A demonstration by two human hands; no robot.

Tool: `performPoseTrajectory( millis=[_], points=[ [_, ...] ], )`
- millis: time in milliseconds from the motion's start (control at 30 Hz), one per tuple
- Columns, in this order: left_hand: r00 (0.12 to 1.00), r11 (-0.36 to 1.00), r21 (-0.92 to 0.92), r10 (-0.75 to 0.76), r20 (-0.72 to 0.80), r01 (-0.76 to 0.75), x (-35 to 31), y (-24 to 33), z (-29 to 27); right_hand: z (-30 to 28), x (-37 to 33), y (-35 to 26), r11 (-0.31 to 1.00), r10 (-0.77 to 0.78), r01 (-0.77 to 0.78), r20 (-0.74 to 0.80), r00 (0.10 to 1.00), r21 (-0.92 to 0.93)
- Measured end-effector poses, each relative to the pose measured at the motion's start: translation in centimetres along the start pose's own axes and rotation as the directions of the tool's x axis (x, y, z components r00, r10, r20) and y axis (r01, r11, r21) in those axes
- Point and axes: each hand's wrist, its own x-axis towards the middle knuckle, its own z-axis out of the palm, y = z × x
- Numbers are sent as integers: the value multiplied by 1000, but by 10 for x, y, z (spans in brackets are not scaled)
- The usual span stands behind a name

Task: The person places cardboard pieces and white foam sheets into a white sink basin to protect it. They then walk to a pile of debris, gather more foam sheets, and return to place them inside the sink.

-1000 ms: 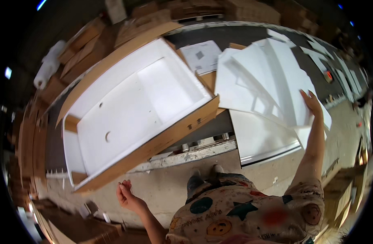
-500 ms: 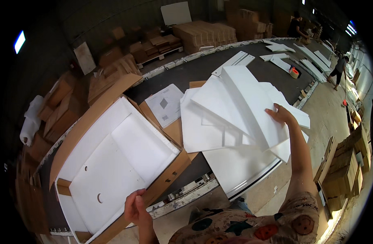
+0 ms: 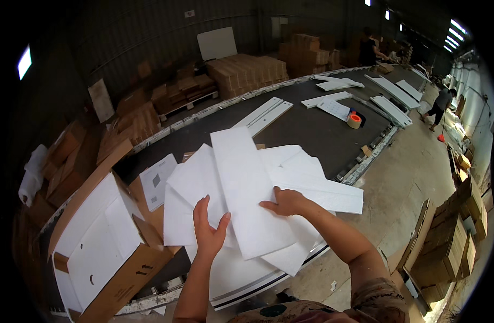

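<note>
A long white foam sheet (image 3: 247, 183) lies tilted on top of a fanned pile of white foam sheets (image 3: 306, 167) in front of me. My right hand (image 3: 290, 203) grips its right edge, thumb on top, with the other fingers partly hidden. Beside the left edge my left hand (image 3: 208, 226) is open, thumb and fingers apart; whether it touches the sheet I cannot tell. An open cardboard box (image 3: 129, 277) stands on the left, with white foam along its walls and a white panel (image 3: 99, 253) with round holes inside. A printed paper sheet (image 3: 156, 182) lies between box and pile.
The dark conveyor table (image 3: 306, 126) curves away to the right, bearing white boards (image 3: 390, 91) and an orange tape roll (image 3: 355, 119). Brown cartons (image 3: 247, 72) are stacked behind it, more cartons (image 3: 441, 258) at right. Two people (image 3: 441, 105) are farther off.
My left hand has left the box edge and come over to the foam pile. The view has swung right. The long foam sheet, still in my right hand, now lies flatter.
</note>
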Motion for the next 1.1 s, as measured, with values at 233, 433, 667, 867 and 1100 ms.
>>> performPoseTrajectory(
  millis=[233, 433, 667, 867, 1100],
  points=[
    [906, 803, 456, 230, 355, -383, 95, -7, 89, 6, 3, 17, 993, -87, 89, -31, 996, 72],
    [869, 782, 524, 44, 494, -338, 109, -16, 95, -24, 12, 48, 942, -59, 45, 33, 998, 332],
    [877, 767, 511, 134, 462, -387, 110, -16, 99, -78, 94, 145, 994, -17, -13, -269, 963, -109],
    [972, 913, 358, 130, 198, -195, 94, -15, 58, -83, 132, 205, 987, -51, 24, -176, 983, -156],
    [742, 765, 169, -644, 185, 622, 25, 24, 23, -56, 84, 225, 984, -90, 105, -104, 990, 142]
  ],
)
